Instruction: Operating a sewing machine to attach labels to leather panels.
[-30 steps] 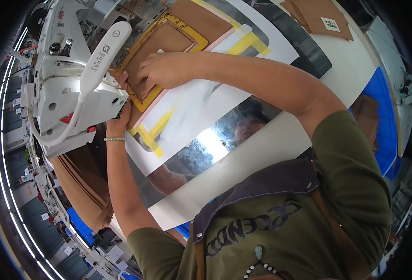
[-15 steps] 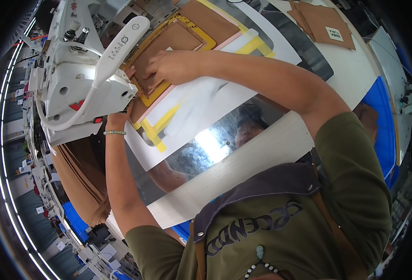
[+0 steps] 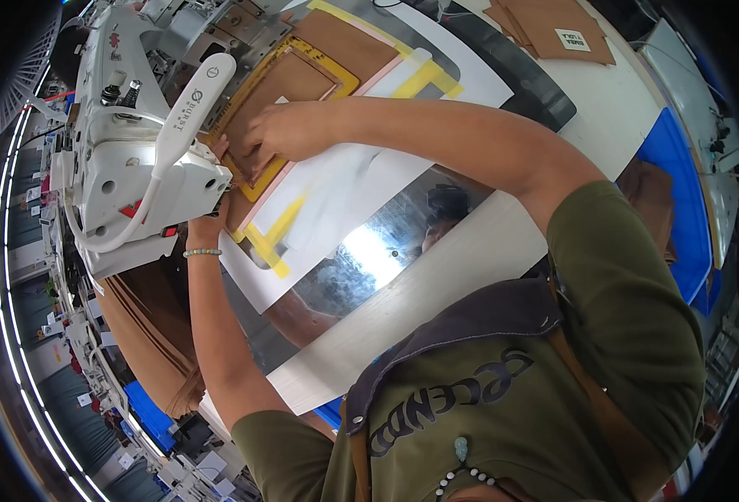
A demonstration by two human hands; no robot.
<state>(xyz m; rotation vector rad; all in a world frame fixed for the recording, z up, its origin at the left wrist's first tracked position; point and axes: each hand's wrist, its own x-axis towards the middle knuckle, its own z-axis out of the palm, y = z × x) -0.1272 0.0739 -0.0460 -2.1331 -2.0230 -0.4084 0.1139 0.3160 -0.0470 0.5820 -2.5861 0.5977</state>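
A yellow-edged clamp frame [image 3: 348, 82] lies around a flat brown piece [image 3: 290, 77], which looks like leather or fabric. My right hand [image 3: 294, 132] rests on that piece near the frame's lower left end, its bent fingers apart and fingertips pressing down. Beside it, my left hand [image 3: 217, 205] reaches in behind the white sewing machine head [image 3: 148, 188]. Only some of its fingertips show past the machine, against the frame's left end; the rest of its fingers are hidden. A small pale label [image 3: 281, 100] shows just above my right hand.
White sheeting [image 3: 319, 213] with yellow tape [image 3: 273, 255] lies under the frame, over a shiny metal plate [image 3: 369, 259]. Brown pieces [image 3: 557, 33] are stacked at the far right. A blue bin [image 3: 691, 226] stands at right; brown material [image 3: 152, 335] hangs at left.
The whole view has shifted slightly, moving the scene a little leftward. Both hands stay by the same end of the frame, with my right fingers still on the brown piece.
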